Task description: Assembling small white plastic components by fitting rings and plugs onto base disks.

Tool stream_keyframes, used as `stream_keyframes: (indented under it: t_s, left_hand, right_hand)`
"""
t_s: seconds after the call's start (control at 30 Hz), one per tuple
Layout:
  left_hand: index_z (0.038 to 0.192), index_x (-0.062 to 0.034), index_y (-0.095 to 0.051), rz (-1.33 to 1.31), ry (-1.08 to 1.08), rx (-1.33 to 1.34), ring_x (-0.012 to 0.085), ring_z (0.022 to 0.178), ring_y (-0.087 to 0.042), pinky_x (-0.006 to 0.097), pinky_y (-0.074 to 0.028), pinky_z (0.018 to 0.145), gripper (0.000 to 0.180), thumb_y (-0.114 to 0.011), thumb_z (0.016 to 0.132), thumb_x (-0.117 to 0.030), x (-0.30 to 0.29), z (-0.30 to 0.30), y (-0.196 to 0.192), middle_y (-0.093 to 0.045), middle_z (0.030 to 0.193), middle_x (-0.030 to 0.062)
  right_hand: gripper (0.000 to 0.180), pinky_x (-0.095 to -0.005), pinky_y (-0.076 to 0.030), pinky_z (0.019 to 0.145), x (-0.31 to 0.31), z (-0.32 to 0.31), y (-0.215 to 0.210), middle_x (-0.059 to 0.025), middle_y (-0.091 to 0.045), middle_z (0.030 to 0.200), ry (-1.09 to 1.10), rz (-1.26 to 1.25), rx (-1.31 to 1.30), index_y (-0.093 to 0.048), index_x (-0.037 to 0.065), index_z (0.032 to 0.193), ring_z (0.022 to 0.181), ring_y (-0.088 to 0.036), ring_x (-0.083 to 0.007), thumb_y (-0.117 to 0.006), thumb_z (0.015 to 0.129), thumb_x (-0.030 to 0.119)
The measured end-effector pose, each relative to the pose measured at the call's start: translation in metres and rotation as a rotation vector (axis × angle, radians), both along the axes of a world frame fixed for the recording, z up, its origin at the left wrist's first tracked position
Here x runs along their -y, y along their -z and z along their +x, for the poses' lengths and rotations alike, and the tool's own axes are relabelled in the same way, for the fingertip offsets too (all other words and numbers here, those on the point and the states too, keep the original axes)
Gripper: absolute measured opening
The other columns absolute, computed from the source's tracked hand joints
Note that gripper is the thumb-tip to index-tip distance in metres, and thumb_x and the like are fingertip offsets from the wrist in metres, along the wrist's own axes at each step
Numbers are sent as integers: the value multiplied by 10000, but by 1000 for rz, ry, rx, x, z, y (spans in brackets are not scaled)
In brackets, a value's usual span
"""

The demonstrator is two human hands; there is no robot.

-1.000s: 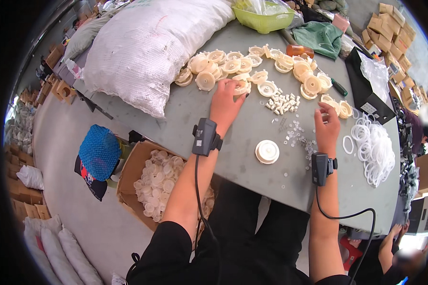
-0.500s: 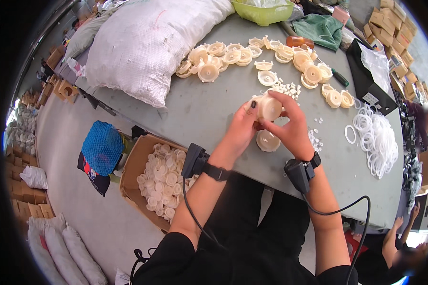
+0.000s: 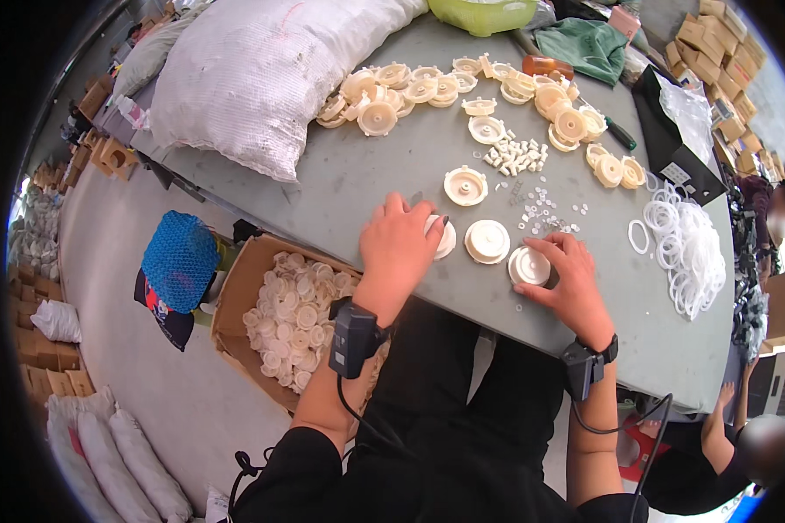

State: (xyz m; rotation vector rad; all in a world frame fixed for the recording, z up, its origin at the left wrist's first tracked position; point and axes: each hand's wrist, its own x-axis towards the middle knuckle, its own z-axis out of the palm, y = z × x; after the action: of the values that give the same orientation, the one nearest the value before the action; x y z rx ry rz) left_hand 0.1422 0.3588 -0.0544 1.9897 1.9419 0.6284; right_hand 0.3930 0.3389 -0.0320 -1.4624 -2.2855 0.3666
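Observation:
My left hand (image 3: 399,248) rests at the table's near edge, its fingers curled over a round cream plastic part (image 3: 443,237), partly hidden under them. My right hand (image 3: 574,281) grips another round plastic part (image 3: 525,268) between thumb and fingers, on the tabletop. Between the two hands lies a round plastic part (image 3: 487,241), touched by neither. Just beyond it sits an open round part (image 3: 466,186) with a small hub in its middle. Small white plastic pegs (image 3: 516,157) and tiny clear washers (image 3: 541,209) are scattered farther off.
Many cream round parts (image 3: 377,118) lie across the far side of the grey table (image 3: 392,166). White rings (image 3: 685,248) pile up at the right, near a black box (image 3: 676,131). A big white sack (image 3: 244,78) lies far left. A cardboard box (image 3: 240,318) of white discs stands left.
My hands have come down from holding a round part together and moved apart, each now on a separate part on the table. More round parts now show on the table near them.

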Motion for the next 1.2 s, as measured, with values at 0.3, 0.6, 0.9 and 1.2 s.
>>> stream_keyframes:
  t_s: [0.3,0.6,0.9,1.2]
  left_hand:
    - [1010,-157,-665,335,149,40,268,1020,-550,456,-357,894,232,-599,853,-315,-45,8,4,-579,1140,81]
    - [924,-111,-597,-48,47,84,280,941,-571,439,-434,763,179,-609,843,-271,-58,-5,2,-588,1046,79]
    - [1116,-145,-565,536,-378,-239,325,1061,-514,455,-414,864,376,-650,787,-305,-114,-50,17,-510,1152,117]
    - [1033,-137,-665,537,-270,-132,287,1126,-501,426,-387,893,299,-625,802,-323,-136,-71,32,-547,1235,61]
  right_hand:
    - [368,-361,-434,869,-40,-19,-16,-113,-600,1069,103,106,-480,-609,49,1117,960,-550,-259,-710,784,168]
    - [221,-300,-448,823,-51,-15,14,-57,-640,937,254,32,-693,-628,3,1032,862,-568,-154,-640,833,100]
    - [179,-279,-465,746,-47,-21,12,-62,-638,906,289,89,-699,-629,-6,994,817,-583,-144,-620,828,60]
    - [149,-285,-460,725,-46,-19,16,-75,-631,887,290,145,-658,-644,7,959,790,-577,-155,-625,829,77]
